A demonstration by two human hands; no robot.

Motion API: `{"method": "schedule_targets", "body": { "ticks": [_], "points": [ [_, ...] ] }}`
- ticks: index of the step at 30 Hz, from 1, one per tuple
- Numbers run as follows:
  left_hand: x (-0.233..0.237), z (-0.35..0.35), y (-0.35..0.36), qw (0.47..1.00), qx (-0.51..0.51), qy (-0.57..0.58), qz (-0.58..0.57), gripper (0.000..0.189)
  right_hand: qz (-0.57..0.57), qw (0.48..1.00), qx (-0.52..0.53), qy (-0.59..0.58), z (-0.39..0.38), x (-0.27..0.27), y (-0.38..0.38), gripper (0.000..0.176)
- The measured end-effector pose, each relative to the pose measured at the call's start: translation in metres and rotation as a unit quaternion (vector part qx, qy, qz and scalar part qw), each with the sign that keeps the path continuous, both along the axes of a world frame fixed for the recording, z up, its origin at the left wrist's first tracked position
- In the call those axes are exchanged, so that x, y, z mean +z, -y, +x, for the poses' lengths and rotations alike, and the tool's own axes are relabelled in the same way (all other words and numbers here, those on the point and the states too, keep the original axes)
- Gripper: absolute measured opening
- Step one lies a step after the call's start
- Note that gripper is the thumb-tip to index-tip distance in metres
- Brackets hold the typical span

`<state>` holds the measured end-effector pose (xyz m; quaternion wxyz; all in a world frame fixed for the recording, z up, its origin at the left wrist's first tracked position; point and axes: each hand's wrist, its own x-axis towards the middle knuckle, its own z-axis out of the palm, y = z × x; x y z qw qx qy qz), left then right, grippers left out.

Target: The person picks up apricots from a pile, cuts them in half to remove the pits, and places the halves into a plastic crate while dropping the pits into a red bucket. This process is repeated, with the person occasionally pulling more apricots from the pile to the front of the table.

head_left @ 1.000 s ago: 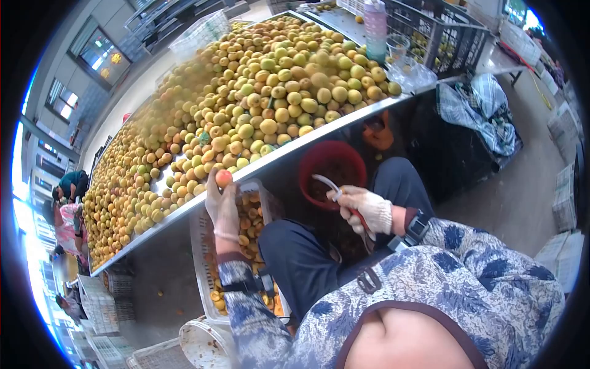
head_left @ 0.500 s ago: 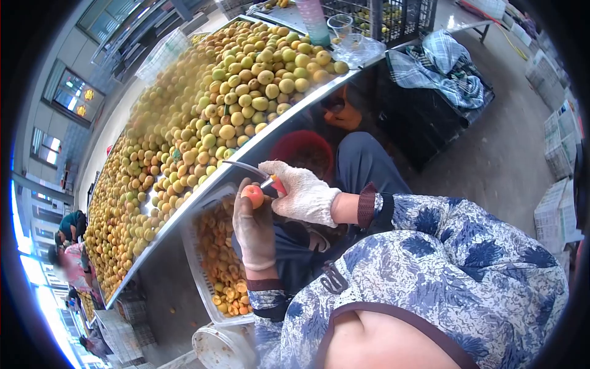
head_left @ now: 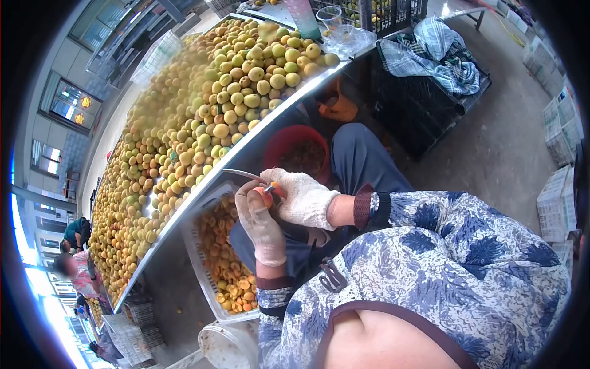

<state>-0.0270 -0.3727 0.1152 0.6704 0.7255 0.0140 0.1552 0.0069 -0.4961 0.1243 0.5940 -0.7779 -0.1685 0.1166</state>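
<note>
Both of my hands wear pale knitted gloves and meet in front of the table edge. In my left hand is a reddish-orange apricot, partly hidden by the fingers. My right hand is closed round the red-orange handle of a curved knife. The thin blade points left, over the left fingertips, and the metal neck of the knife lies against the apricot. Below my hands stands a white crate of split apricots. Whole yellow-green apricots are heaped on the table.
A red bucket stands under the table edge, beyond my right hand. A white bucket is near the crate. Checked cloth lies on a black box at right. People are at the far left, and stacked crates at the far right.
My hands have come closer together, and the left fingers have closed further over the apricot. The knife has moved in against it. The view has shifted slightly.
</note>
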Motion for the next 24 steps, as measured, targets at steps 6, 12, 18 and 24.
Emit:
{"method": "schedule_targets", "body": {
  "ticks": [6,12,18,24],
  "points": [
    [-0.005,0.002,0.011,0.997,0.058,0.045,0.018,0.041,0.019,0.999,-0.022,-0.044,-0.008,0.006,0.001,0.039],
    [-0.067,0.026,-0.028,0.851,0.082,0.315,0.413,0.025,0.125,0.992,-0.032,0.011,-0.007,-0.039,-0.008,0.02],
    [-0.041,0.017,-0.015,0.999,-0.039,0.02,-0.013,0.029,0.092,0.976,0.113,-0.162,0.002,-0.027,0.006,0.028],
    [-0.027,0.013,-0.04,0.969,-0.124,-0.179,-0.118,0.032,0.125,0.862,0.189,-0.453,-0.006,-0.011,0.037,0.039]
  ]
}}
